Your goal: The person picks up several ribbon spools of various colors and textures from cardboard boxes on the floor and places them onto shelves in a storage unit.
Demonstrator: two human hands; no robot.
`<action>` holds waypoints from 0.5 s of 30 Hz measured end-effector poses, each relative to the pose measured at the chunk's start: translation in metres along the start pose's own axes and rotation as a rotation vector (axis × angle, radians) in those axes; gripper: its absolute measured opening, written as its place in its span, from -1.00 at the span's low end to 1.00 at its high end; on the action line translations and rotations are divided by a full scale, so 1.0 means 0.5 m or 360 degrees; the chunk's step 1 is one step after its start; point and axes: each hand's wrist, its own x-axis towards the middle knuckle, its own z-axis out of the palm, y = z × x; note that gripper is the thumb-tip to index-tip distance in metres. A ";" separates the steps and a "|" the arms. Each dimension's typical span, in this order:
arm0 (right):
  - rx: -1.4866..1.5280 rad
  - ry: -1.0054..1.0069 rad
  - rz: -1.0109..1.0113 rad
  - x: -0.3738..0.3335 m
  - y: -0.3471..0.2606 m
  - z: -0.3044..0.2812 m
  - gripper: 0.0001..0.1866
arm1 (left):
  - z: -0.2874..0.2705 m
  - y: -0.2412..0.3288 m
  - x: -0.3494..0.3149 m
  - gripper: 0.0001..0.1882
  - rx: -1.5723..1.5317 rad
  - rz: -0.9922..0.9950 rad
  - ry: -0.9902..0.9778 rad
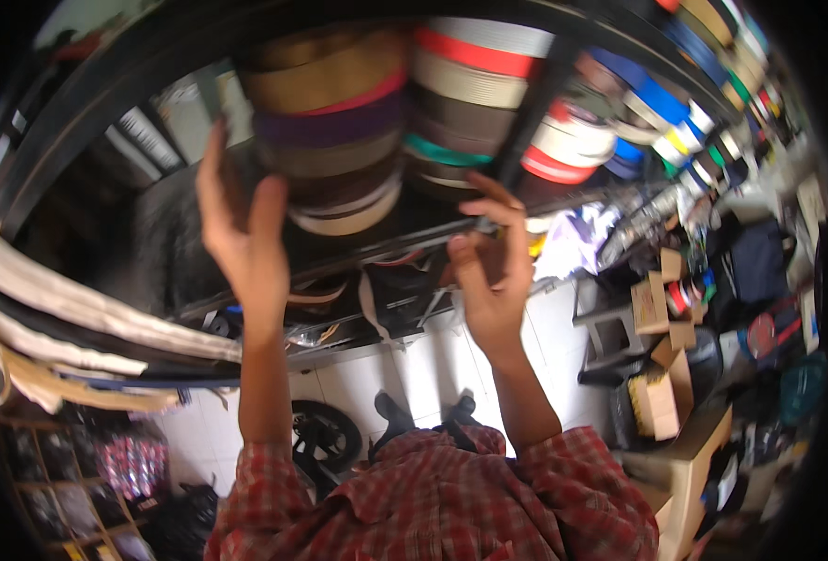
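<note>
My left hand [250, 234] is raised at the left side of a stack of wide tape rolls [330, 122] on a black shelf [386, 245]. Its fingers are spread, and nothing shows between them. Brown, purple, grey and cream rolls make up this stack, blurred in the picture. A second stack of rolls [465, 89], with white, red, cream, grey and green bands, stands to its right. Just below it, by the shelf's front edge, is my right hand [498, 266], fingers bent but apart and holding nothing visible. Whether either hand touches a roll, I cannot tell.
More rolls in white and red [568, 150] and blue fill the shelf further right. Long pale strips [77, 290] hang at the left. Cardboard boxes [657, 402] and clutter lie on the right, and a black wheel [325, 435] stands on the white tiled floor [358, 374].
</note>
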 end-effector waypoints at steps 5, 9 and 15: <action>-0.0003 0.0052 0.0144 -0.067 0.006 -0.102 -0.75 | 0.055 0.034 -0.166 -0.62 -0.0230 0.0037 0.0025; -0.0221 0.0078 0.0433 -0.181 0.018 -0.267 -0.75 | 0.186 0.076 -0.337 -0.68 -0.0394 -0.0645 -0.0560; -0.0131 0.0305 0.0459 -0.366 0.004 -0.453 -0.20 | 0.450 0.205 -0.641 -0.37 -0.0703 -0.0620 -0.1514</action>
